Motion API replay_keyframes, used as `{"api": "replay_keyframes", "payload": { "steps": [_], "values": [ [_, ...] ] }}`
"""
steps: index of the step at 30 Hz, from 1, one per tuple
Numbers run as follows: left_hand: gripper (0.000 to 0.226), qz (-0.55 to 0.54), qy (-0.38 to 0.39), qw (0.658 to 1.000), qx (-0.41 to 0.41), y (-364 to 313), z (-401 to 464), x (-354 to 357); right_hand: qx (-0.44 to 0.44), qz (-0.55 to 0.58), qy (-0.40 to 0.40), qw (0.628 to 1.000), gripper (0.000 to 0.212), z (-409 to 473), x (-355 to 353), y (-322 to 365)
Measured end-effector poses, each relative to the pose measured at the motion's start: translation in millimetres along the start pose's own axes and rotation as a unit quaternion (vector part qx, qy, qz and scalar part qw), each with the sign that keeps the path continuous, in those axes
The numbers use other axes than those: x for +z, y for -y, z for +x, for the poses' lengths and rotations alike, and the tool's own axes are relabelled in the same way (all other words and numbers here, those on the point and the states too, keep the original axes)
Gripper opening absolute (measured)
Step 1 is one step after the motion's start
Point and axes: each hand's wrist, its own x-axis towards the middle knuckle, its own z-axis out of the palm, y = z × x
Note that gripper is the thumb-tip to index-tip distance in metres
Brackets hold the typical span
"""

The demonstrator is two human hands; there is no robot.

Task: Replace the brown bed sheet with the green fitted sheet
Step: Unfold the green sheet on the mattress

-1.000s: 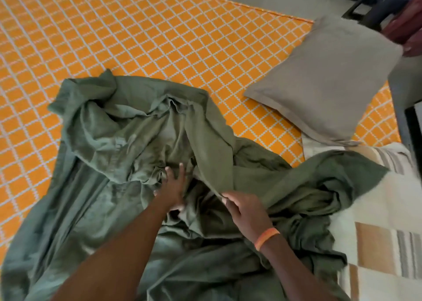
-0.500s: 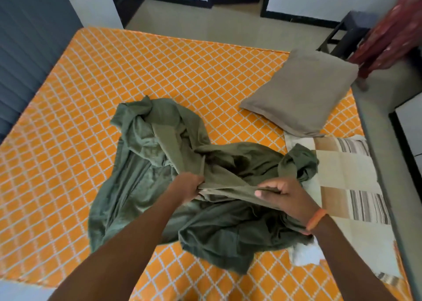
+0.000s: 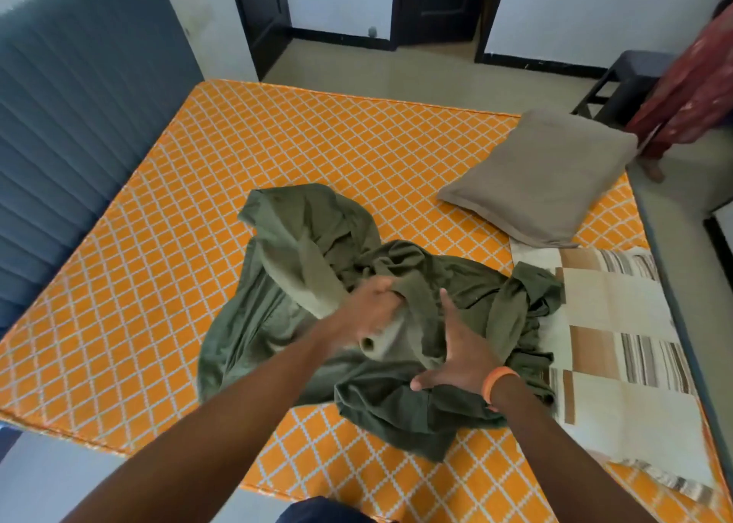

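The green fitted sheet [image 3: 301, 245] lies crumpled in a heap on the bare orange diamond-patterned mattress [image 3: 277, 145], near its front edge. My left hand [image 3: 369, 308], blurred by motion, grips a fold of the sheet in the middle of the heap. Just to its right, my right hand [image 3: 460, 352] with an orange wristband lies against the cloth with straight fingers and the thumb spread. A cream and brown patchwork cloth [image 3: 618, 324] is spread on the mattress's right side, partly under the green sheet.
A taupe pillow [image 3: 547, 173] lies at the mattress's far right corner. A grey ribbed headboard [image 3: 79, 126] runs along the left. Beyond the bed are a dark stool [image 3: 626, 82] and a person in red patterned clothes [image 3: 690, 86]. Floor lies beyond the foot of the bed.
The view has pulled back from the bed. My right hand has let go of the fold it pinched and now has straight fingers. My left hand has moved right while gripping the sheet.
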Motion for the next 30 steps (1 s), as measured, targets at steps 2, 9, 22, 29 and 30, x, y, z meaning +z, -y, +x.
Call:
{"api": "replay_keyframes", "payload": {
  "steps": [2,9,22,29,30],
  "values": [
    [0.019,-0.028,0.099,0.995,0.018,-14.0,-18.8,21.9,-0.035,0.061,0.020,0.997,0.117,0.9,15.7,10.9],
    [0.082,0.224,0.046,0.968,0.100,33.9,-24.8,-12.2,-0.147,0.124,-0.088,0.977,0.015,-2.7,6.0,26.1],
    [0.031,0.391,-0.085,0.912,0.086,48.3,10.4,-46.6,-0.183,0.155,-0.067,0.968,0.026,-33.3,-23.8,16.2],
    [0.009,0.424,-0.176,0.887,0.054,21.0,15.0,-84.6,0.140,-0.246,0.140,0.949,0.074,-35.8,8.4,-79.7],
    [0.007,0.415,-0.183,0.891,0.040,21.0,15.7,-84.3,0.173,-0.281,0.145,0.933,0.064,-39.3,13.4,-88.0]
  ]
}}
